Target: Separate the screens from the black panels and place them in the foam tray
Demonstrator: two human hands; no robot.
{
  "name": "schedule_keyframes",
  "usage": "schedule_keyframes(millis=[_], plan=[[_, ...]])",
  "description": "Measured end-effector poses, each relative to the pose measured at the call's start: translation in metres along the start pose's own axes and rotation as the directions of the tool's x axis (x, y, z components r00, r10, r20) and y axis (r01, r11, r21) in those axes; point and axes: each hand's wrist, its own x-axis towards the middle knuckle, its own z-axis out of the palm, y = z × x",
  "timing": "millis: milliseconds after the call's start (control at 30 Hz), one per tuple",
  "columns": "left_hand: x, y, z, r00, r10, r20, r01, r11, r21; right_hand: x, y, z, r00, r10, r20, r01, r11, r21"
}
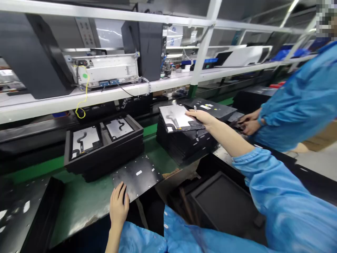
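Observation:
My left hand [119, 205] rests at the near edge of the green belt, fingers stretched flat on the corner of a black metal plate [138, 175] with a small white label. My right hand [201, 117] reaches far forward, and its fingers close on the edge of a grey flat part [175, 117] with a black cable. That part lies on top of a tall stack of black trays [184, 144]. A second, lower stack of black trays [102, 149] left of it holds two similar grey parts.
At the right a co-worker in a blue coat [300, 102] has both hands [249, 123] on black parts. A white shelf rail [105, 95] carries white equipment with a yellow cable. More black trays [223, 203] sit below the belt.

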Motion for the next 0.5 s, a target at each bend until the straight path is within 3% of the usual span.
schedule_keyframes(millis=[100, 233, 300, 333, 367, 433, 500], plan=[[0.0, 0.003, 0.0, 0.998, -0.055, -0.017, 0.055, 0.998, -0.031, -0.003, 0.013, 0.052, 0.988, -0.017, 0.153, 0.019, 1.0, -0.016], [0.006, 0.023, -0.015, 0.985, -0.174, -0.011, 0.171, 0.975, -0.143, -0.018, 0.046, 0.111, 0.918, -0.034, 0.395, 0.046, 0.999, -0.021], [0.008, 0.045, -0.029, 0.959, -0.284, -0.017, 0.266, 0.917, -0.296, -0.037, 0.075, 0.133, 0.869, -0.033, 0.494, 0.043, 0.999, -0.008], [0.009, 0.058, -0.036, 0.936, -0.352, 0.003, 0.319, 0.847, -0.425, -0.05, 0.093, 0.142, 0.837, -0.027, 0.547, 0.032, 0.999, 0.0], [0.009, 0.072, -0.043, 0.905, -0.423, 0.05, 0.37, 0.722, -0.584, -0.064, 0.114, 0.149, 0.801, -0.014, 0.599, 0.014, 1.0, 0.005], [0.008, 0.097, -0.056, 0.806, -0.54, 0.244, 0.451, 0.292, -0.844, -0.098, 0.159, 0.16, 0.713, 0.017, 0.701, -0.013, 1.0, -0.012], [0.004, 0.116, -0.065, 0.641, -0.586, 0.495, 0.51, -0.157, -0.846, -0.132, 0.202, 0.165, 0.639, 0.041, 0.768, 0.004, 0.998, -0.057]])
